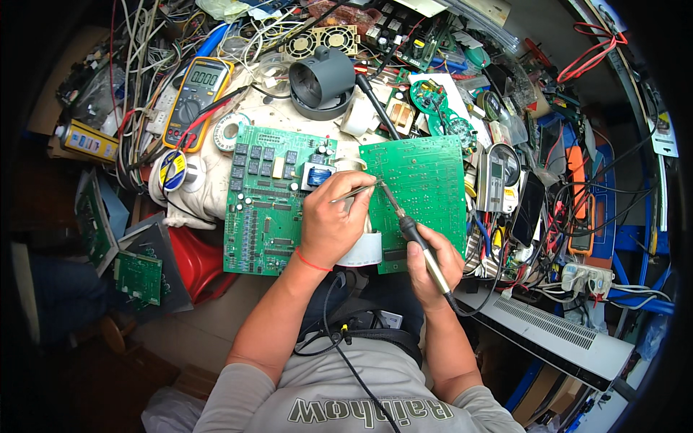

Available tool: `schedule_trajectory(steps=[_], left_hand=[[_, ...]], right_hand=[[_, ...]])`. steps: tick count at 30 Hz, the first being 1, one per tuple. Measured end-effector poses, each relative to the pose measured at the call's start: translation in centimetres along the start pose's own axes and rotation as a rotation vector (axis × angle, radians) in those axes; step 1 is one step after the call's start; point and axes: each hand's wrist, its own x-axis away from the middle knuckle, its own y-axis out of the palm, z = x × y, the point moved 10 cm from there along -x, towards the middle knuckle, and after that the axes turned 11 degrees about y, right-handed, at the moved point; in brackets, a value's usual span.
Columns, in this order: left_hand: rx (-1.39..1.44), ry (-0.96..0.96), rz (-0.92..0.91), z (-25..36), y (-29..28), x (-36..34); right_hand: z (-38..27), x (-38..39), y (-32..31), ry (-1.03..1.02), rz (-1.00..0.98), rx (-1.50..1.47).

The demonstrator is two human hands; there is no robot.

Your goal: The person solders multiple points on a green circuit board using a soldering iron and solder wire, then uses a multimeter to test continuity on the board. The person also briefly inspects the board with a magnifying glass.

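Observation:
My left hand (pixel 330 224) pinches a thin pair of metal tweezers (pixel 351 194), their tips reaching the left edge of a green circuit board (pixel 426 187) that lies with its solder side up. In my right hand (pixel 440 263), closed around the handle, is a soldering iron (pixel 409 229); its tip comes down beside the tweezers' tips. Whether the tips touch the board is too small to tell. Under my left hand lies a second green board (pixel 253 209) with black relays and a blue transformer (pixel 317 176). A grey ribbon cable (pixel 362 251) shows between the two boards.
A yellow multimeter (pixel 196 102) and solder spool (pixel 172 170) lie at the left. Behind the boards sits a dark grey cylindrical hood (pixel 323 81). Tangled wires, round green boards (pixel 429 96) and tools crowd the back and right. The iron's cable (pixel 480 309) loops at right.

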Motion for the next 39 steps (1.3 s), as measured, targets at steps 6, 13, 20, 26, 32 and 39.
schedule_trajectory(steps=[6,13,20,26,32,39], left_hand=[[0.027,-0.024,0.023,-0.4,-0.2,0.2],[0.017,-0.006,0.054,-0.1,-0.6,0.1],[0.027,-0.021,0.048,-0.2,-0.5,0.0],[0.010,-0.041,0.027,-0.1,-0.4,0.0],[0.038,-0.062,0.021,-0.2,-0.2,0.0],[0.033,-0.087,0.004,-0.4,-0.2,0.3]], right_hand=[[1.8,0.3,-0.3,0.147,0.017,-0.154],[4.3,-0.1,-1.0,0.404,0.038,-0.609],[6.9,-0.8,-1.2,0.661,0.059,-1.122],[6.8,-4.1,-4.1,0.561,0.081,-1.178],[7.9,-16.3,-12.3,0.233,0.377,-0.373],[13.0,-29.4,-12.0,0.163,0.409,0.071]])
